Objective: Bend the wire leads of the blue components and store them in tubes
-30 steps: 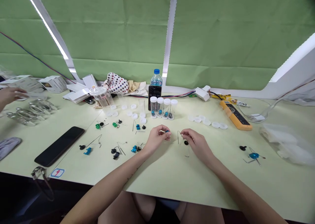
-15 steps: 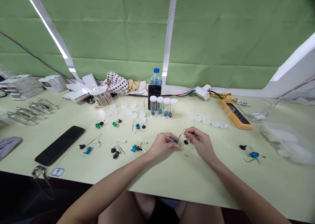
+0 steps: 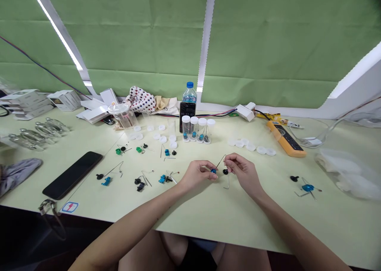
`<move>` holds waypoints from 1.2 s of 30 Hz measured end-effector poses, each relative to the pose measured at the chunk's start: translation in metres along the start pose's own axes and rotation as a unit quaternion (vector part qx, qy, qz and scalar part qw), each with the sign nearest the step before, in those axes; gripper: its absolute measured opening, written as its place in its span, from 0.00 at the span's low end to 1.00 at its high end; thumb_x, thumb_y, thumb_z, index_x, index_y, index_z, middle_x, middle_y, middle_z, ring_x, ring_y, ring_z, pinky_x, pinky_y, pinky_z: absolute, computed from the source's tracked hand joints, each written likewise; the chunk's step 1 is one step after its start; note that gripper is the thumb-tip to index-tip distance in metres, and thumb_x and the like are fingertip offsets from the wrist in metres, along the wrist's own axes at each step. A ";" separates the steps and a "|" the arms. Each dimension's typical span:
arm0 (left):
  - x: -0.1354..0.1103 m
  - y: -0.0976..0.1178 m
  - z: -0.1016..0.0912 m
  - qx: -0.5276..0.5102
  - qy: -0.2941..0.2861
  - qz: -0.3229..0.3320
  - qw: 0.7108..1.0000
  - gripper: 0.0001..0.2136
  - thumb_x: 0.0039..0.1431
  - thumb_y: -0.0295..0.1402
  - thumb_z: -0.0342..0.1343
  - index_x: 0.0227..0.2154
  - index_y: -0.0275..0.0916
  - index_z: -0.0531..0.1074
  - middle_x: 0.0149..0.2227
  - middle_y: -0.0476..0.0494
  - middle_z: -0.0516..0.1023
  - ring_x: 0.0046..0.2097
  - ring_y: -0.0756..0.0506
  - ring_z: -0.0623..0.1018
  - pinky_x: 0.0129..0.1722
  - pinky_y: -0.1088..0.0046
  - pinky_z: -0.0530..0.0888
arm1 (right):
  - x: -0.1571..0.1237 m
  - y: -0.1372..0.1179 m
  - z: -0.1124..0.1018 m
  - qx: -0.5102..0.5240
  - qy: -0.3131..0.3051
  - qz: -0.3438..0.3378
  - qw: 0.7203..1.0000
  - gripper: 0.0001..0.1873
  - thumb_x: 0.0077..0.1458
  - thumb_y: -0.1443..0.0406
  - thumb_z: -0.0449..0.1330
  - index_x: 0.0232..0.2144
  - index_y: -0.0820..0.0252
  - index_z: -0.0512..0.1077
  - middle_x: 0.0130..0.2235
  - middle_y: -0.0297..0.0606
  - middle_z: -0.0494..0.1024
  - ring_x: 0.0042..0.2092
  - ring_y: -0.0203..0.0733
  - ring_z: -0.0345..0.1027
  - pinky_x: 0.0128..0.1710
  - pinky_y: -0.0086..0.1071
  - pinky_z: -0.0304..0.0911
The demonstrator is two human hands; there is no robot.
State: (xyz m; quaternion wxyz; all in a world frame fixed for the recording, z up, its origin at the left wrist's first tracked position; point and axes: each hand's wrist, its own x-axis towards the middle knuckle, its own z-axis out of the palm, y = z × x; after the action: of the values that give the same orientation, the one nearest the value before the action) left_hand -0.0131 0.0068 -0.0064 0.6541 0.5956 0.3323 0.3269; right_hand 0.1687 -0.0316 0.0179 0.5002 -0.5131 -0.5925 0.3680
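Observation:
My left hand [image 3: 200, 175] pinches a small blue part [image 3: 213, 171] between thumb and fingertips, just above the table. A thin bent metal rod [image 3: 220, 161] slants up from the blue part to a sharp bend by my right hand [image 3: 240, 170]. The fingers of my right hand are closed on that rod. Right by these fingertips is a black knob-like disc [image 3: 225, 171], partly covered by them. Below it a thin L-shaped rod [image 3: 228, 184] reaches the table. Whether the bent rod sits inside the blue part cannot be made out.
Capped clear tubes [image 3: 202, 130] stand before a phone with a timer [image 3: 184, 109]. Small groups of parts lie left, such as a blue piece [image 3: 106, 181], and right, like another blue part [image 3: 307, 187]. Also here are a dark phone [image 3: 73, 175], white caps [image 3: 251, 147] and an orange multimeter [image 3: 285, 139].
Both hands stay almost still, with the blue part shifted very slightly right. At the left edge, the grey cloth has come further into view, toward the right.

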 end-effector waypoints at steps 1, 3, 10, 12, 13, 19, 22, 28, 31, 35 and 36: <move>0.000 0.001 0.000 0.003 -0.001 0.000 1.000 0.15 0.41 0.35 0.66 0.32 0.33 0.75 0.31 0.42 0.78 0.29 0.48 0.77 0.34 0.71 0.73 | 0.000 0.000 0.000 0.003 0.001 -0.003 1.000 0.11 0.55 0.57 0.56 0.29 0.58 0.67 0.26 0.33 0.65 0.26 0.33 0.58 0.27 0.29 0.59; -0.001 0.001 0.000 0.006 -0.003 0.000 1.000 0.15 0.41 0.35 0.66 0.33 0.34 0.75 0.31 0.42 0.78 0.30 0.47 0.77 0.35 0.72 0.72 | 0.001 0.001 -0.001 0.013 0.003 -0.010 1.000 0.10 0.55 0.58 0.56 0.29 0.59 0.67 0.25 0.32 0.65 0.26 0.33 0.58 0.26 0.28 0.58; -0.001 0.001 0.000 0.013 -0.010 0.000 1.000 0.15 0.41 0.35 0.66 0.33 0.34 0.75 0.32 0.42 0.78 0.31 0.46 0.78 0.35 0.71 0.73 | 0.000 0.002 0.000 0.020 0.009 -0.016 1.000 0.08 0.55 0.60 0.56 0.30 0.58 0.68 0.28 0.32 0.67 0.25 0.32 0.59 0.26 0.28 0.59; -0.001 0.000 0.000 0.012 -0.015 0.004 1.000 0.15 0.41 0.35 0.65 0.33 0.34 0.75 0.32 0.41 0.78 0.31 0.46 0.78 0.35 0.71 0.73 | 0.000 0.002 0.000 0.018 0.012 -0.016 1.000 0.08 0.56 0.60 0.56 0.30 0.59 0.68 0.28 0.32 0.67 0.25 0.32 0.59 0.26 0.28 0.58; -0.001 -0.001 0.000 0.012 -0.019 0.006 1.000 0.15 0.42 0.35 0.65 0.33 0.34 0.75 0.32 0.41 0.78 0.32 0.45 0.78 0.35 0.71 0.73 | 0.000 0.001 0.000 0.017 0.013 -0.016 1.000 0.08 0.56 0.60 0.56 0.30 0.59 0.68 0.28 0.32 0.67 0.25 0.31 0.58 0.26 0.28 0.58; 0.000 -0.002 0.001 -0.001 -0.028 0.002 1.000 0.15 0.43 0.35 0.65 0.34 0.34 0.75 0.30 0.42 0.78 0.32 0.45 0.78 0.36 0.70 0.73 | 0.000 0.002 0.000 0.002 0.016 -0.031 0.999 0.07 0.56 0.61 0.56 0.30 0.58 0.68 0.27 0.31 0.66 0.26 0.32 0.58 0.27 0.28 0.58; -0.001 0.001 0.003 -0.035 -0.026 -0.002 0.999 0.15 0.42 0.37 0.65 0.33 0.33 0.75 0.31 0.42 0.77 0.31 0.46 0.78 0.36 0.69 0.74 | -0.001 0.002 0.001 -0.012 0.006 -0.041 0.999 0.08 0.56 0.60 0.55 0.30 0.58 0.68 0.26 0.31 0.65 0.26 0.33 0.59 0.28 0.28 0.58; -0.002 0.006 0.005 -0.061 -0.023 0.008 0.998 0.16 0.49 0.44 0.59 0.30 0.32 0.75 0.30 0.44 0.74 0.30 0.48 0.75 0.34 0.68 0.77 | 0.000 0.002 0.000 -0.064 -0.017 -0.060 0.996 0.09 0.57 0.59 0.55 0.30 0.58 0.70 0.33 0.36 0.71 0.27 0.34 0.62 0.29 0.30 0.60; -0.004 0.006 0.004 -0.052 -0.029 0.022 0.998 0.16 0.50 0.44 0.59 0.30 0.32 0.75 0.29 0.44 0.73 0.31 0.49 0.75 0.35 0.68 0.77 | 0.001 0.005 0.000 -0.069 -0.028 -0.077 0.994 0.10 0.57 0.59 0.54 0.30 0.58 0.71 0.35 0.38 0.73 0.26 0.34 0.63 0.29 0.31 0.62; -0.006 0.007 0.004 -0.047 -0.028 0.030 0.998 0.16 0.50 0.44 0.58 0.31 0.33 0.76 0.30 0.44 0.75 0.31 0.49 0.75 0.36 0.68 0.77 | 0.000 0.007 0.000 -0.106 -0.020 -0.106 0.988 0.10 0.57 0.59 0.54 0.31 0.57 0.73 0.33 0.37 0.73 0.25 0.34 0.64 0.29 0.31 0.63; -0.006 0.008 0.005 -0.045 -0.027 0.032 0.998 0.16 0.50 0.44 0.59 0.32 0.33 0.76 0.30 0.44 0.75 0.31 0.49 0.75 0.36 0.68 0.77 | 0.000 0.008 0.000 -0.120 -0.019 -0.115 0.986 0.10 0.58 0.60 0.54 0.32 0.56 0.74 0.33 0.37 0.74 0.25 0.35 0.64 0.28 0.31 0.63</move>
State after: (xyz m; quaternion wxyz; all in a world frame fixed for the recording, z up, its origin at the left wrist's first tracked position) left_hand -0.0131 -0.0006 0.0021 0.6780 0.5847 0.2803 0.3461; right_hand 0.1710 -0.0303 0.0107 0.4622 -0.4909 -0.6969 0.2442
